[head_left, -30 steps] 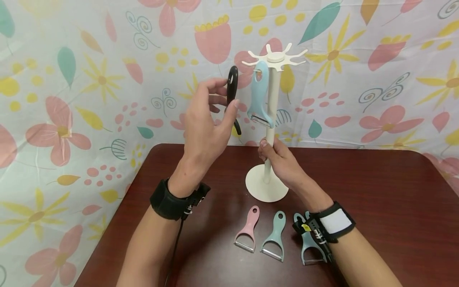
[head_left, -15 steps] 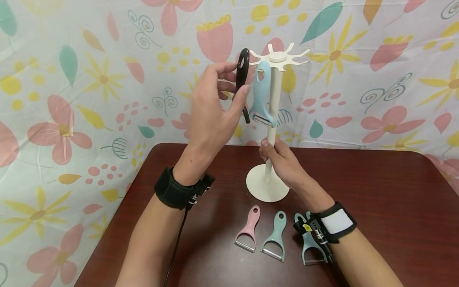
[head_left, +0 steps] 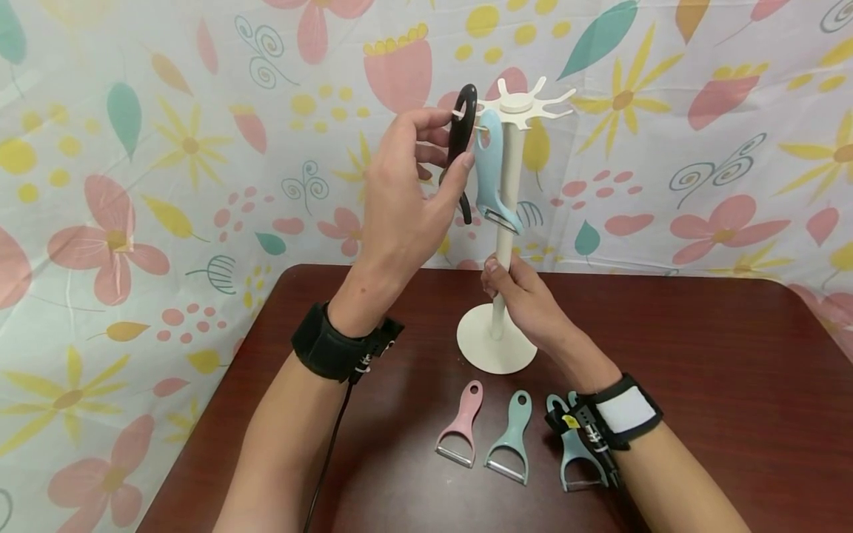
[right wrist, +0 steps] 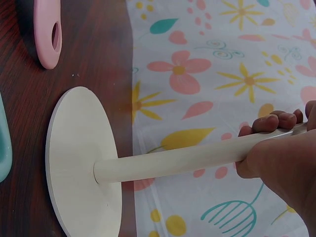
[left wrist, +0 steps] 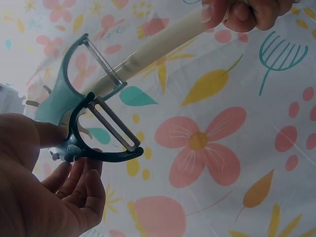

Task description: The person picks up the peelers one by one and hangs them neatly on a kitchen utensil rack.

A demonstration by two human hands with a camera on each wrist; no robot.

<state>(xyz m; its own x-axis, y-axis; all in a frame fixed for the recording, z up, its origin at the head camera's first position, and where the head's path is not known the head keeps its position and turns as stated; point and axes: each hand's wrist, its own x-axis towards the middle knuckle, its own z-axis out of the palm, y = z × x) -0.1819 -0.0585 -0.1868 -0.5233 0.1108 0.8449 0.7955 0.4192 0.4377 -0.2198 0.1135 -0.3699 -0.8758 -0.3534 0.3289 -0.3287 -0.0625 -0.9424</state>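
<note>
My left hand (head_left: 406, 185) pinches a black peeler (head_left: 462, 133) between thumb and fingers, handle up. The white tip of a hook shows through the hole in its handle. Just to the right, a light blue peeler (head_left: 490, 166) hangs from another hook of the white rack (head_left: 512, 170). In the left wrist view both peelers' blades face away from the left hand (left wrist: 44, 182), the black peeler (left wrist: 116, 157) nearer the camera. My right hand (head_left: 536, 307) grips the rack's pole low down, above its round base (right wrist: 74, 148).
On the dark red table (head_left: 720, 370) lie a pink peeler (head_left: 464, 422) and a green peeler (head_left: 514, 429). Blue peelers (head_left: 577, 450) lie partly hidden under the right wrist strap (head_left: 620, 411). Behind the table hangs a flowered cloth (head_left: 266, 148).
The left hand has moved right and upward with the black peeler, bringing its handle hole onto a hook tip. The light blue peeler has swung slightly right. The right hand keeps its grip.
</note>
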